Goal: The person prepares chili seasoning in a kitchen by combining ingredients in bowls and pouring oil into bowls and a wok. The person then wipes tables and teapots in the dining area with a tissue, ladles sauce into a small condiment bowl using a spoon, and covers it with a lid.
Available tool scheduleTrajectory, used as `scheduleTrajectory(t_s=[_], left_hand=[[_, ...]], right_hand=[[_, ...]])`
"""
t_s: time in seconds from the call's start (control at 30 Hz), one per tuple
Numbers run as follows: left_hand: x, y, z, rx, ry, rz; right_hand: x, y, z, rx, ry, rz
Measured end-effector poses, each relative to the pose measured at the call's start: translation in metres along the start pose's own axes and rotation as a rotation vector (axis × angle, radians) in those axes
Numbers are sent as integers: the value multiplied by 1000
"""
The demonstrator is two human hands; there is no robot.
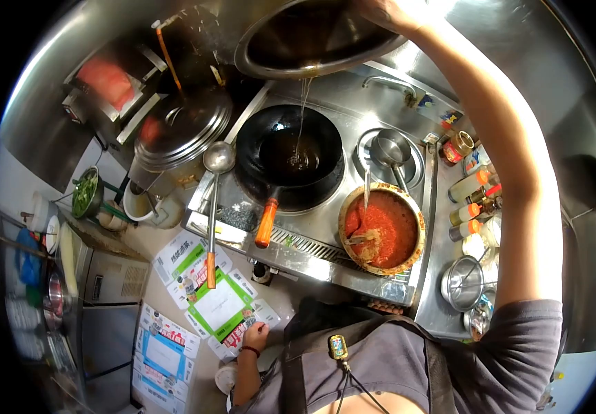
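Observation:
At the top, my right hand (384, 12) grips the rim of a large metal basin (263, 67), which is tilted. A thin stream of liquid runs from its lower edge into the black wok (251, 148), where some liquid has pooled. The wok sits on the stove burner, its wooden handle (266, 224) pointing towards me. My left hand (256, 334) hangs low by my body with its fingers curled, and I see nothing in it. Printed cardboard sheets (246, 290) lie below and beside it. The fingertips of the right hand are partly cut off by the frame edge.
A pot of red sauce (388, 231) with a spoon stands right of the wok. Behind it a small saucepan (390, 147) rests in a metal bowl. A long ladle (213, 200) lies left of the wok, near a lidded pot (194, 131). Seasoning jars (465, 190) line the right side.

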State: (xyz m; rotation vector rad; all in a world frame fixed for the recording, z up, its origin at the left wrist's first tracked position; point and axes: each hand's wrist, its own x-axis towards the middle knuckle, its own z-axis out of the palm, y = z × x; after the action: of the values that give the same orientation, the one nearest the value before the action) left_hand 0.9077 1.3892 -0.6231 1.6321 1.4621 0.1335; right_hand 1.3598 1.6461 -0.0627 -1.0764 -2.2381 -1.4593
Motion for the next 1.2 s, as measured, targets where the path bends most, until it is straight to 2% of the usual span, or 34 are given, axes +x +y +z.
scheduleTrajectory(t_s=[0.17, 0.27, 0.33, 0.37, 0.4, 0.47, 0.53, 0.57, 0.6, 0.63, 0.67, 0.7, 0.73, 0.77, 0.8, 0.83, 0.9, 0.93, 0.97, 1.03, 1.1, 1.17, 1.2], left_hand=[[-2, 2, 0, 59, 49, 53], [-2, 5, -1, 23, 48, 13], [-8, 1, 2, -135, 2, -117], [-19, -4, 4, -123, -24, -132], [-31, -9, 4, -82, -2, -106], [-36, -12, 1, -7, 76, -26], [-58, -42, 8, 59, 52, -121], [-67, -63, 11, 150, -29, -149], [-76, -84, 13, 246, -119, -183], [-85, -106, 17, 261, -126, -176], [-90, -126, 25, 128, -139, -228], [-91, -116, 20, -4, -154, -280], [-90, -106, 14, 121, -145, -129], [-85, -73, 5, 135, -159, -118], [-78, -43, -3, 70, -86, -48], [-66, -21, -8, 7, -14, 26], [-29, 8, -11, -105, -109, 87], [-15, 35, -13, -188, -64, 170], [-5, 69, -17, -272, -26, 255], [7, 160, -37, -269, -116, 283], [4, 245, -35, -278, -124, 522], [-21, 323, -20, -429, -294, 691], [-44, 357, -6, -466, -412, 770]], right_hand=[[4, 3, 9, 20, 16, 14], [7, -1, 29, 59, 40, 40], [3, -14, 52, 95, 16, 117], [-4, -24, 66, 46, -86, 220], [-10, -34, 80, 132, -189, 342], [-34, -46, 132, 105, -358, 438], [-56, -59, 167, 133, -483, 593], [-67, -67, 175, 175, -539, 691], [-82, -74, 183, 209, -469, 813], [-94, -77, 185, 213, -539, 896], [-108, -79, 186, 212, -530, 1009], [-123, -82, 184, 207, -522, 1122], [-137, -83, 181, 193, -530, 1137], [-153, -82, 178, 230, -521, 1350], [-170, -82, 173, 266, -500, 1565], [-188, -83, 165, 247, -496, 1589], [-226, -86, 140, 418, -397, 1939], [-242, -87, 121, 433, -397, 1968], [-255, -92, 97, 446, -393, 1999], [-267, -97, 28, 670, -378, 2274], [-298, -108, -34, 880, 8, 2395], [-321, -116, -120, 933, 79, 2399], [-343, -125, -156, 897, 284, 2433]])
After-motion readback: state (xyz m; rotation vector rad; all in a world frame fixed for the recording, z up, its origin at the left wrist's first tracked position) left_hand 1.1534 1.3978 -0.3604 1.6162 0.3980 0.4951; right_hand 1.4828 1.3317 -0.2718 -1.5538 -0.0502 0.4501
